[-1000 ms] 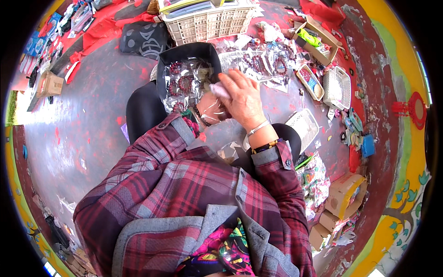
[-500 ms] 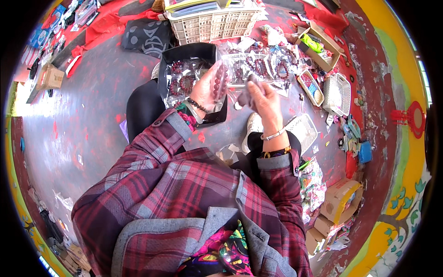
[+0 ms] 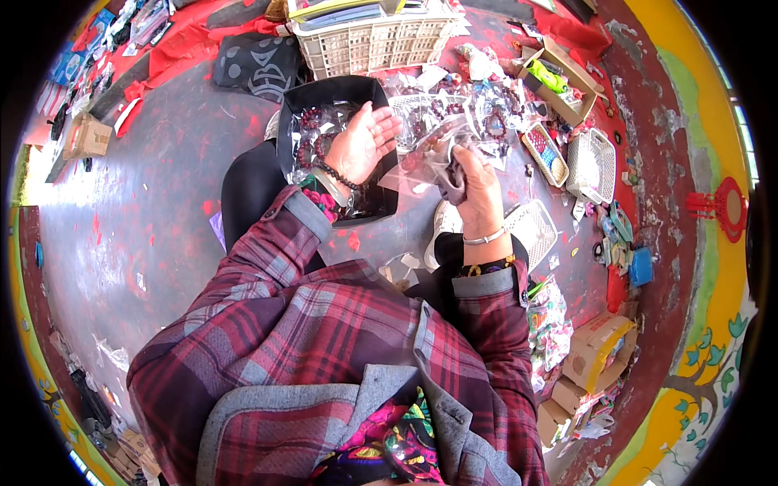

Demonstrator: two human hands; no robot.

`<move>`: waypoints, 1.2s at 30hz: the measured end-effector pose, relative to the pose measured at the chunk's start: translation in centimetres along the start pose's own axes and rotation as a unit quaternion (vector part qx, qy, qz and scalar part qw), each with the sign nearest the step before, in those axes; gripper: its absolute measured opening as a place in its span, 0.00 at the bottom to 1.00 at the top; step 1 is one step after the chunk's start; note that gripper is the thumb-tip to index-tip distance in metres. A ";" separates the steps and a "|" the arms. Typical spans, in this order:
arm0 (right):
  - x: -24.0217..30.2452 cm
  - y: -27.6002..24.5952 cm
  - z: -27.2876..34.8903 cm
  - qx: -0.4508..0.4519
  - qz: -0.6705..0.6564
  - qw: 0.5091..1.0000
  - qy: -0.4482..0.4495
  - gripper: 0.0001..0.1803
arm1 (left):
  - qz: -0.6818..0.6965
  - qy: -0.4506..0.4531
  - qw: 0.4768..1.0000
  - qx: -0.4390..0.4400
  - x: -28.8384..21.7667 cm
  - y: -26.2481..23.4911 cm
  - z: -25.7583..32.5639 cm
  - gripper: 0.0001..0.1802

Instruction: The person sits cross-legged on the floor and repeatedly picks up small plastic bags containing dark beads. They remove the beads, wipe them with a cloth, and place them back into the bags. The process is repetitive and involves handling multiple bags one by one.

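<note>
My left hand (image 3: 362,147) is open, palm up with fingers stretched, over a black box (image 3: 388,204). Bagged dark red bead bracelets (image 3: 305,154) lie in that box, partly hidden by the hand. My right hand (image 3: 481,194) pinches a crumpled dark grey-purple cloth (image 3: 452,183). A clear plastic bag (image 3: 417,168) extends leftward from those fingers, with something reddish showing in or through it; I cannot tell which. Behind the hands, more bagged bead bracelets (image 3: 496,121) are heaped on and around a white tray (image 3: 405,102).
A cream plastic crate (image 3: 377,47) stands at the far side, beside a dark patterned bag (image 3: 255,66). To the right are an open cardboard box (image 3: 579,113), white baskets (image 3: 596,166) and a blue container (image 3: 641,266). Another carton (image 3: 592,352) sits nearer.
My left hand has let go of the bagged bead bracelet and opened, palm up. A clear bag now hangs at my right hand, which has come slightly nearer with the cloth.
</note>
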State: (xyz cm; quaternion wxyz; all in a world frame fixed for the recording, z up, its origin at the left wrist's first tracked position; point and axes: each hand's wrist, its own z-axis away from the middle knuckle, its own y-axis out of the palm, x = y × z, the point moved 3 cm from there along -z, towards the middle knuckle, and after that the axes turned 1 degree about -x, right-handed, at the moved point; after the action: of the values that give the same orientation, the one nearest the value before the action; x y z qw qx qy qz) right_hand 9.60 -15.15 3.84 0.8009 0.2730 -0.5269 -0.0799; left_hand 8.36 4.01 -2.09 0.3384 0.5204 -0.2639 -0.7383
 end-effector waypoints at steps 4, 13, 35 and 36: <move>1.0 1.8 1.2 0.076 -0.060 0.995 0.013 0.14 | 0.211 -0.045 0.965 0.151 1.6 2.9 1.3 0.41; 0.0 0.0 0.4 -0.111 0.213 0.970 0.025 0.10 | 0.273 -0.002 0.944 0.186 0.4 2.7 2.0 0.39; 1.1 3.5 0.7 -0.083 0.638 0.662 -0.385 0.20 | 0.147 -0.157 0.955 0.203 4.9 4.0 4.2 0.31; 1.3 2.3 0.4 -0.108 0.648 0.674 -0.338 0.19 | 0.142 -0.154 0.953 0.221 4.9 4.6 4.4 0.32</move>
State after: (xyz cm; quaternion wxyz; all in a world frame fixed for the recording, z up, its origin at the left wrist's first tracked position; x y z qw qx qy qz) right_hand 9.39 -13.87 6.21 0.4431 -0.2705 -0.7941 0.3160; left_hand 4.13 -2.54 -0.19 0.2720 0.4191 -0.5404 -0.6770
